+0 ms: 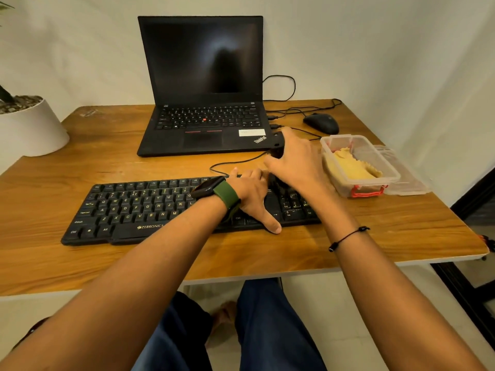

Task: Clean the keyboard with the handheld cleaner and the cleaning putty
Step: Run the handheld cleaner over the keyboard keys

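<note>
Head view: the keyboard point(139, 207) lies on the desk point(93, 167) with its long axis running left to right, square to the person. Both hands are at its right end. The left hand point(251, 194), with a watch point(211, 187) on the wrist, rests on the keys just left of the number pad; its fingers curl over the far edge and the thumb points toward the near edge, so it seems to steady the board. The right hand point(294, 159) is wrapped around a dark upright object, most likely the cleaner point(277, 147), whose top shows above the fingers. Its lower end meets the keyboard near the far right corner, though the hand hides the contact.

The coming move, as I judge it, is a sweep along the rows. Nearly all the uncleaned length lies to the left of the right hand, so the cleaner must travel leftward along the long axis, and the left hand sits right in that path.

The putty point(351, 167) lies in an open box point(385, 167) just right of the keyboard, nearest the right hand, with the lid point(412, 180) beside it. A laptop point(203, 84) stands behind, a mouse point(321, 123) to its right, and a cable point(235, 162) loops between laptop and keyboard. A plant pot point(29, 127) sits far left.
</note>
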